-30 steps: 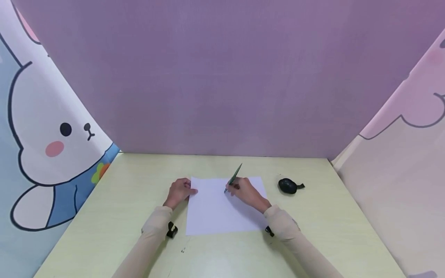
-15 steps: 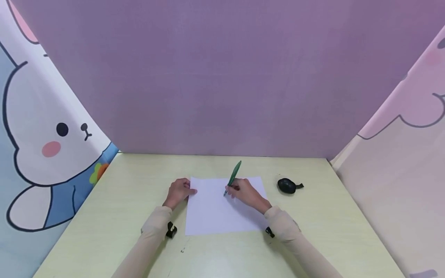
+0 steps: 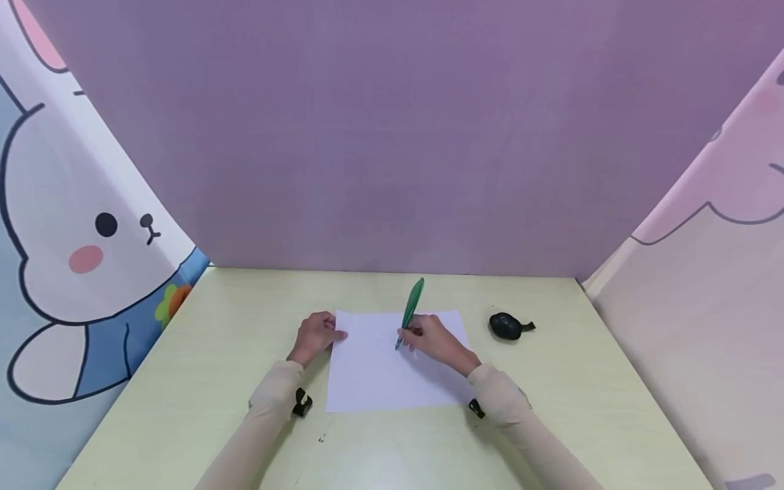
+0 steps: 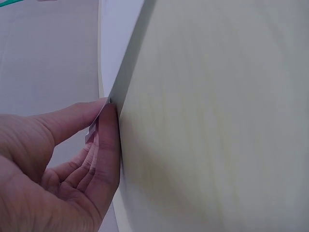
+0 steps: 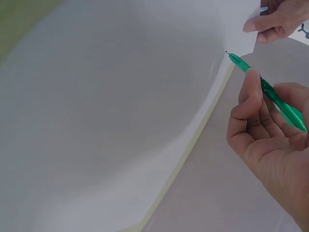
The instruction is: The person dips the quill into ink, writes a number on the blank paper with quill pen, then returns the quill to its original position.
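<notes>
Lying flat near the middle of the pale green table (image 3: 184, 381): a white sheet of paper (image 3: 380, 378), long side running left to right. Gripping a green pen (image 3: 412, 307) in the right hand (image 3: 433, 339), fingers curled round the lower barrel, tip down and touching the upper middle of the sheet, top end tilting away toward the purple back wall (image 3: 392, 136). Showing in the right wrist view as well: pen (image 5: 270, 94) pinched between thumb and fingers of that hand (image 5: 273, 140), point resting on the paper (image 5: 111, 121). Pinching the sheet's upper left corner with the left hand (image 3: 315, 336), thumb on top and fingers curled beneath, edge of the paper (image 4: 116, 58) lifting slightly off the table (image 4: 217, 121) where the hand (image 4: 63, 169) is clamping it. Sitting on the table well to the right of the sheet, apart from both hands: a small black object (image 3: 507, 327). Standing at the left side: a panel printed with a cartoon rabbit (image 3: 86, 238).
</notes>
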### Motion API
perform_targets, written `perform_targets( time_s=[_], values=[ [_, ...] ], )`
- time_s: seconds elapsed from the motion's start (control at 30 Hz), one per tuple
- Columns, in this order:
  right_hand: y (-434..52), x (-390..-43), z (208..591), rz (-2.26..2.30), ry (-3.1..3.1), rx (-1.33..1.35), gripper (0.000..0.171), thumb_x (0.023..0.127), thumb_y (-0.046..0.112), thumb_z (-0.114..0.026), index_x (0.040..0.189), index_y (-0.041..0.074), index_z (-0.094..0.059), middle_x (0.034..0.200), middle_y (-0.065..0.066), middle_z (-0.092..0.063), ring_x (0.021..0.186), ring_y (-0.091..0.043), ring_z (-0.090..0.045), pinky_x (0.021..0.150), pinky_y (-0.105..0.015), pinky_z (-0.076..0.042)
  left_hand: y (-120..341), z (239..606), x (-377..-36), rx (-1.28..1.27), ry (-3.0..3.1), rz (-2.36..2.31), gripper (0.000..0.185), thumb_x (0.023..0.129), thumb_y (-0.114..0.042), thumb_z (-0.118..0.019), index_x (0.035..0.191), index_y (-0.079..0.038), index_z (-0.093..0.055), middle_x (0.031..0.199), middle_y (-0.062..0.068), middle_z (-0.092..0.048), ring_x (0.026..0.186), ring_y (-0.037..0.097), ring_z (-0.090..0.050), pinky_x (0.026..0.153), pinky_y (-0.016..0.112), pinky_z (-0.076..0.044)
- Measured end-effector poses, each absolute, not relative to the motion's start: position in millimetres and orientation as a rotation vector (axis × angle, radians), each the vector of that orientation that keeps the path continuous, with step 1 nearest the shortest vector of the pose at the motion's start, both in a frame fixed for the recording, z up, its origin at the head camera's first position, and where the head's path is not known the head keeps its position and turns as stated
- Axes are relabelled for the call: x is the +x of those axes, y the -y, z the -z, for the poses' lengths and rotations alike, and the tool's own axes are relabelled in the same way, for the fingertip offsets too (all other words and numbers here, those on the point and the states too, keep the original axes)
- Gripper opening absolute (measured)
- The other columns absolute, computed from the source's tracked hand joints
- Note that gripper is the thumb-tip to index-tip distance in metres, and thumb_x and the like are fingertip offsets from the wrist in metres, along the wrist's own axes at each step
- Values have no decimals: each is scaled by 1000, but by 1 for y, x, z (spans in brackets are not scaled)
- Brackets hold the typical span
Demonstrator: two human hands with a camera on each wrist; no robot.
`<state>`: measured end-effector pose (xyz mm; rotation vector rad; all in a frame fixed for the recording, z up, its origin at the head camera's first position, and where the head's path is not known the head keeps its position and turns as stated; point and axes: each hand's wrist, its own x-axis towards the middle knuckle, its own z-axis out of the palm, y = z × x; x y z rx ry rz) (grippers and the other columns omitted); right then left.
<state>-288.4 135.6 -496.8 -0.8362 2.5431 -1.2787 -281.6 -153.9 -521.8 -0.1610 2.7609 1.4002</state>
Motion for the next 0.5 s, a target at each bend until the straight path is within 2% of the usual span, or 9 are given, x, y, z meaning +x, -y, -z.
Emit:
perform_targets(
  time_s=[0.5],
  values=[
    [-142,-285,497,1274,-2505,-820,18,104,11,-64,100,-3,-74,84,-12,-74,73,-24,-70,61,-22,-51,154,524,-283,-165,-2755,-1404,21,84,-10,-84,91,-4,-65,86,8,-70,62,15,-61,67,28,-46]
  ],
)
